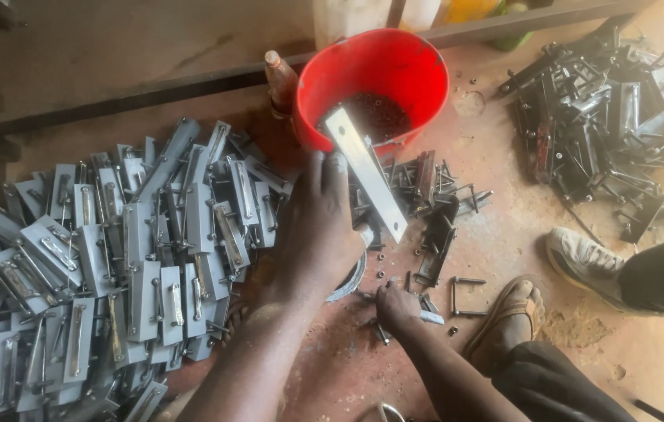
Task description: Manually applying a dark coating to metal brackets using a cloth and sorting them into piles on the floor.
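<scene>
While crouched on the dirt floor (504, 234) | right hand (398, 305) closed on a small part, looks like a bolt | left hand (316, 227) grips flat grey plate (367, 172), raised clear of plate pile (113, 266) | red bucket (379, 78) behind, at the floor's far edge, within reach.

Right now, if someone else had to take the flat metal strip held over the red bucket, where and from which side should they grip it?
Probably the strip's free upper end, near the bucket rim, coming from the far side. The left hand covers its lower left edge, and the strip is long, flat and slanted, so pinching its two long edges up there looks easiest.
</scene>
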